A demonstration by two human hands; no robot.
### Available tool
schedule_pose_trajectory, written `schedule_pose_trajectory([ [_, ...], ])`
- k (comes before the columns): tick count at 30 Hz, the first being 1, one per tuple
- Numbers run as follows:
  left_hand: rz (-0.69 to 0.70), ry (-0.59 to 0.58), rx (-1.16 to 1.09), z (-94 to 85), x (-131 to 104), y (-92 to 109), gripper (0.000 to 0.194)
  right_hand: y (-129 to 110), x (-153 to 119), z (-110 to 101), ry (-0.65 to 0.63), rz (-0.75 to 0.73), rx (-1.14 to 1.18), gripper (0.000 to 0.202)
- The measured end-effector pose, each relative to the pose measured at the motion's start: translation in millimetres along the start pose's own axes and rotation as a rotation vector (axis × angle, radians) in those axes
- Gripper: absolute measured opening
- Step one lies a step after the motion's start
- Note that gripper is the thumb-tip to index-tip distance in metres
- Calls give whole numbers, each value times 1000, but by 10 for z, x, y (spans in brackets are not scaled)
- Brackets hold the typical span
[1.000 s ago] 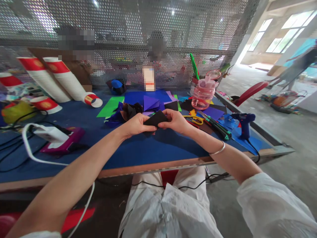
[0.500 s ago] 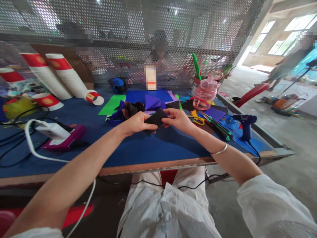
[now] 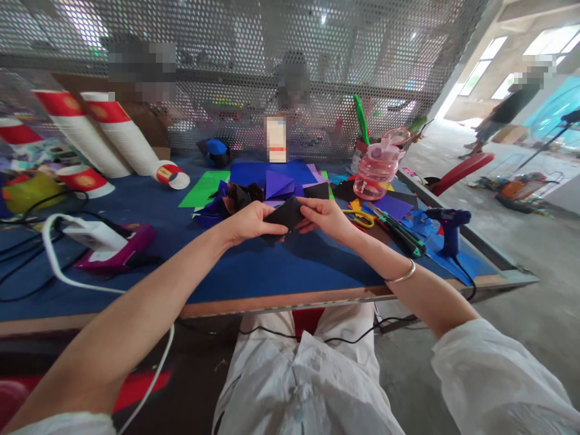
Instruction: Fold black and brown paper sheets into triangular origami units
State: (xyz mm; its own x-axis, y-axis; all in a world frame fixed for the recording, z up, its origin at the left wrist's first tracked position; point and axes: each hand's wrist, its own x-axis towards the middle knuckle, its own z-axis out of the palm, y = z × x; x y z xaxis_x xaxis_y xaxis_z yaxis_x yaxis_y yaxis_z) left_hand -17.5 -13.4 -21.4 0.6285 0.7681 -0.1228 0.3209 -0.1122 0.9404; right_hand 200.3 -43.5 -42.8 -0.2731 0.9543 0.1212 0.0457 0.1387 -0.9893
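Observation:
A folded piece of black paper (image 3: 286,216) is held between both hands above the blue table (image 3: 254,272). My left hand (image 3: 254,222) pinches its left side, thumb on top. At its right corner, the thumb and fingers of my right hand (image 3: 322,216) close on the paper. Just behind lie a folded purple paper (image 3: 278,185) and another black piece (image 3: 316,191). Crumpled dark and purple paper shapes (image 3: 226,202) sit beside my left hand.
Yellow scissors (image 3: 362,219), a green cutter (image 3: 401,232), a blue glue gun (image 3: 449,226) and a pink bottle (image 3: 375,172) stand or lie right. Left are stacked paper cups (image 3: 122,136) and a purple power strip (image 3: 118,251). A person (image 3: 502,112) is at far right.
The black paper has tilted slightly, and my right hand's fingers have shifted a little at its right corner. The person in the background has moved left.

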Motion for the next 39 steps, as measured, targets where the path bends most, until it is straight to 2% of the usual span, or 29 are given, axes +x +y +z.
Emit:
schedule_pose_trajectory([
  [3,-20,-40,18,3,0,2,28,-25,-3,-16,33,-61,-98,59],
  [7,-51,-153,57,63,-31,32,23,-56,-51,24,65,-176,-395,63],
  [12,-26,-280,168,157,-67,30,23,-57,-144,151,59,-222,-600,48],
  [14,-23,-290,241,168,-55,6,25,-53,-168,171,54,-209,-700,41],
  [19,4,-118,404,125,-23,-13,27,-11,-206,147,9,-157,-1100,34],
  [22,15,28,686,125,-68,30,32,25,-238,145,-44,-125,-1293,36],
  [24,100,117,872,172,-120,54,34,37,-265,158,-53,-114,-1320,37],
  [26,254,137,967,257,-169,53,27,41,-288,174,-61,-116,-1312,38],
  [29,420,31,1025,405,-208,8,3,52,-298,196,-68,-194,-1306,34],
  [32,389,-19,1049,518,-197,-42,7,92,-264,203,-73,-284,-1310,29],
  [34,330,20,1082,571,-171,-54,7,139,-225,195,-89,-290,-1292,26],
  [39,154,131,1193,712,-124,-19,22,267,-146,139,-86,-262,-1251,28],
])
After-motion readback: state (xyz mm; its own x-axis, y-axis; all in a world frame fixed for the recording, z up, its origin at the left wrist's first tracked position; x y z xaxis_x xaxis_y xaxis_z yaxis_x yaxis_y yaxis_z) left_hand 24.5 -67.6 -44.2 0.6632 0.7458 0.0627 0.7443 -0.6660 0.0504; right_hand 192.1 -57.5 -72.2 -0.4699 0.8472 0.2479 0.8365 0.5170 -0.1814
